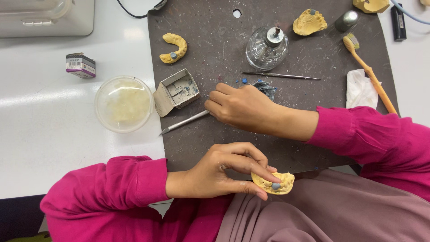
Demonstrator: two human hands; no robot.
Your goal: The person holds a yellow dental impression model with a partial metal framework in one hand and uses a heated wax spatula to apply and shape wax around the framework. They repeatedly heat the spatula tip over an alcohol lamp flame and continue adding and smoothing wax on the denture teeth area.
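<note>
Left hand (219,172) pinches the yellow dental cast (274,183); right hand (239,106) grips the metal spatula (184,122) on the dark mat (215,54).

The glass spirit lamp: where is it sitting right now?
In the head view, the glass spirit lamp stands on the dark mat, upper centre, just above a thin metal tool and left of a yellow dental cast.

Bright, even light falls from overhead. The white worktop (53,148) left of the left hand (215,172) is washed out, with soft bands of glare across it. Shadows are faint and short, lying just under the right hand (239,107) and beneath the metal tool (183,122) it holds. Focus is sharp around both hands. The glass burner (266,47) beyond the right hand shows small highlights.
</note>
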